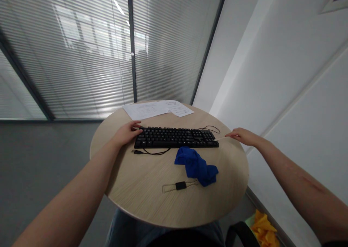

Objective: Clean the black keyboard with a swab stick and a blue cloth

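A black keyboard (176, 137) lies across the middle of a round wooden table (152, 200). My left hand (127, 133) rests on the keyboard's left end, fingers curled over its corner. My right hand (241, 135) is just off the keyboard's right end, pinching a thin pale stick (221, 138) whose tip touches the keyboard's corner. A crumpled blue cloth (197, 165) lies in front of the keyboard. The keyboard's cable (152, 153) with its USB plug loops at the front left.
White papers (157, 108) lie at the table's far edge. A small black clip with clear loops (180, 185) sits near the front. Glass wall with blinds behind, white wall right. A chair back (239, 234) and yellow objects (265, 229) are on the floor at lower right.
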